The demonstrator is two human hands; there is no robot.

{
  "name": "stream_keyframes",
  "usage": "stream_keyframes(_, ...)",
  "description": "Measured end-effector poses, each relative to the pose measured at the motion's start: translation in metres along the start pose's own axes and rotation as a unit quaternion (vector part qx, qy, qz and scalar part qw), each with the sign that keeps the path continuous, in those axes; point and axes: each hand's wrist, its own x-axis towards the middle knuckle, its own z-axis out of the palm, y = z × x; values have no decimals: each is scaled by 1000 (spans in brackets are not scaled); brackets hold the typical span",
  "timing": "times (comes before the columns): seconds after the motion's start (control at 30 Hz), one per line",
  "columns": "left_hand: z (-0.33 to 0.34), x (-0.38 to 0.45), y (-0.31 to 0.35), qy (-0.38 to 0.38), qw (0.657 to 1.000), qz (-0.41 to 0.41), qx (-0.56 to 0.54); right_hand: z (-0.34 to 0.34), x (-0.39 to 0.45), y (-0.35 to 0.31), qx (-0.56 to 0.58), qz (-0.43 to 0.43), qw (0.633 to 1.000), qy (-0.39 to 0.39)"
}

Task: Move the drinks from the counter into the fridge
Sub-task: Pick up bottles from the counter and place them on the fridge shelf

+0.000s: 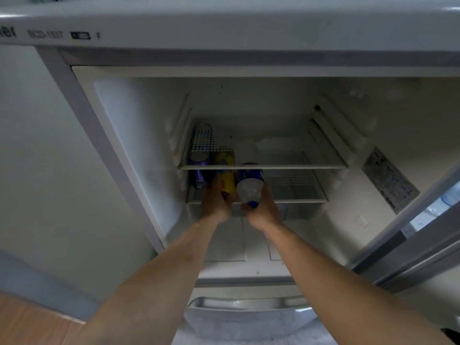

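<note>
Inside the open fridge (139,135), both bare arms reach forward to the lower glass shelf (298,200), which sits below an upper shelf (298,167). On the left of that lower shelf stands a purple can (198,170), upright and close to the left wall. Just beside it, on its right, is a yellow can (226,174), and the left hand (216,202) has its fingers curled round the lower part of that can, holding it. To the right of the yellow can, the right hand (261,210) grips a blue can (249,184) from below and from the right side, its fingers wrapped round the body. The blue can is tilted, its silvery end turned toward the camera, and whether it touches the shelf cannot be told. The 3 cans stand in a row, close together; whether they touch each other is not clear. Farther back on the upper shelf, at the left, a pale round shape shows through the glass, too blurred to tell what it is. A door (408,247) stands open at the right, and a drawer handle (249,303) shows below the compartment. Wooden floor (29,324) lies at the lower left.
</note>
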Motion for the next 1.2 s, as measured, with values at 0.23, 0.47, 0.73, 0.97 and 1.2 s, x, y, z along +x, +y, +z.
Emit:
stream_keyframes(0.23,7,18,6,81,990,-115,19,-6,33,-10,-94,-18,995,-15)
stream_keyframes(0.47,16,0,0,179,976,-69,-106,-4,49,-5,-142,-30,989,-5)
stream_keyframes(0.73,0,13,6,101,992,-80,-14,-1,53,-4,-127,-14,992,-4)
stream_keyframes(0.97,-3,-21,-10,140,988,32,-49,0,41,-4,-128,-23,991,44)
stream_keyframes(1.2,-7,7,-6,63,994,67,52,20,15,14,-168,-59,979,104)
